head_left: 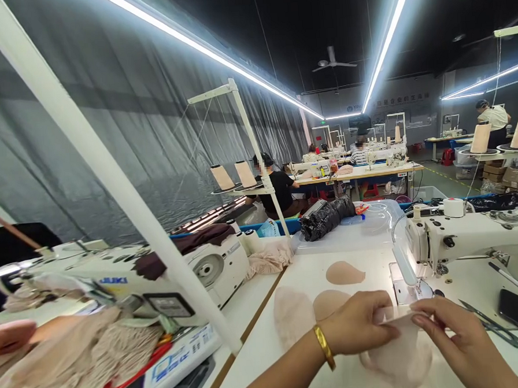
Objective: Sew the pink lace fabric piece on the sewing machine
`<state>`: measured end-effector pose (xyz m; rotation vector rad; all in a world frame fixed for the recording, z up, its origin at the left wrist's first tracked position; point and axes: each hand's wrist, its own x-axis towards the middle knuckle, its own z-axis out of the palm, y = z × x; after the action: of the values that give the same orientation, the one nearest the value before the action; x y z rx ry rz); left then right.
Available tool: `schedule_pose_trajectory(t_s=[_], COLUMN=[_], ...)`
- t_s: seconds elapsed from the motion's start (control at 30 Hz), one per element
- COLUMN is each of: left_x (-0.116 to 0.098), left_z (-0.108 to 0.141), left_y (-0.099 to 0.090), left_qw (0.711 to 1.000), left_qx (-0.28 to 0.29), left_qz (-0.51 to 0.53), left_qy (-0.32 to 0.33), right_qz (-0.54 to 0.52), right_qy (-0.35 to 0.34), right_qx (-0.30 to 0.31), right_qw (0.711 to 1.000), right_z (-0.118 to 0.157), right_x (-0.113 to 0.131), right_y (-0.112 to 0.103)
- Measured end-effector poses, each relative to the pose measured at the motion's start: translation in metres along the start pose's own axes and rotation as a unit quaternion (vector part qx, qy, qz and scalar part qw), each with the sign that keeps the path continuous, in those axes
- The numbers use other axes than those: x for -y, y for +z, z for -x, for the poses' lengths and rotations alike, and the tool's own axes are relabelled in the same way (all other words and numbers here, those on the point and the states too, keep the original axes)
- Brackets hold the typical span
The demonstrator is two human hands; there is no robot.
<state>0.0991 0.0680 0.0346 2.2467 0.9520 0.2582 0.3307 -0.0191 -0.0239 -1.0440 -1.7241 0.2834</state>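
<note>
Two own hands (359, 326), one gold bracelet (323, 346), one pair of scissors (494, 323), four near thread cones (481, 138).

A ceiling fan (332, 63) hangs from the dark ceiling (296, 27), grey curtains (121, 143) cover the left side, and a person in black (281, 190) sits beyond two peach thread cones (245, 174).

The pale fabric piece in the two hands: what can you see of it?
The pale fabric piece looks thin, smooth and pinkish beige. The left hand and right hand pinch its upper edge; the rest drapes below them, over the white table. Its full outline, and whether it rests there, is unclear.
</note>
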Motion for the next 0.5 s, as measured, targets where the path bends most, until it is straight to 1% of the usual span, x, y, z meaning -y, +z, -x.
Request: schedule_pose_trajectory(t_s=[0.07,0.13,0.17,0.2,0.23,0.27,0.3,0.33,0.4,0.47,0.5], left_x=[0.001,0.003,0.005,0.009,0.014,0.02,0.025,0.031,0.04,0.043,0.043], left_z=[0.004,0.008,0.009,0.011,0.011,0.012,0.011,0.01,0.005,0.0,-0.002], left_y=[-0.003,-0.004,-0.004,-0.001,0.002,0.008,0.015,0.023,0.041,0.06,0.068], left_qw=[0.994,0.975,0.958,0.934,0.906,0.88,0.862,0.858,0.867,0.871,0.868], left_qx=[-0.101,-0.176,-0.202,-0.221,-0.227,-0.218,-0.196,-0.165,-0.101,-0.063,-0.05], left_qz=[-0.031,-0.098,-0.152,-0.216,-0.283,-0.343,-0.386,-0.406,-0.409,-0.409,-0.416], left_qy=[0.041,0.098,0.139,0.181,0.218,0.248,0.266,0.27,0.265,0.265,0.268], right_qz=[0.03,0.048,0.062,0.08,0.101,0.12,0.136,0.146,0.152,0.144,0.141], right_qy=[-0.064,-0.112,-0.126,-0.132,-0.131,-0.125,-0.117,-0.109,-0.099,-0.102,-0.102], right_qx=[-0.046,-0.059,-0.046,-0.02,0.013,0.047,0.076,0.098,0.122,0.146,0.151], right_qw=[0.996,0.991,0.989,0.988,0.986,0.984,0.981,0.978,0.976,0.973,0.973], right_z=[-0.002,-0.003,-0.004,-0.004,-0.004,-0.004,-0.003,-0.002,0.003,0.011,0.015], right_x=[0.003,-0.001,-0.007,-0.014,-0.023,-0.033,-0.044,-0.054,-0.071,-0.082,-0.086], right_y=[0.0,0.003,0.005,0.008,0.01,0.012,0.012,0.012,0.007,0.001,0.0])
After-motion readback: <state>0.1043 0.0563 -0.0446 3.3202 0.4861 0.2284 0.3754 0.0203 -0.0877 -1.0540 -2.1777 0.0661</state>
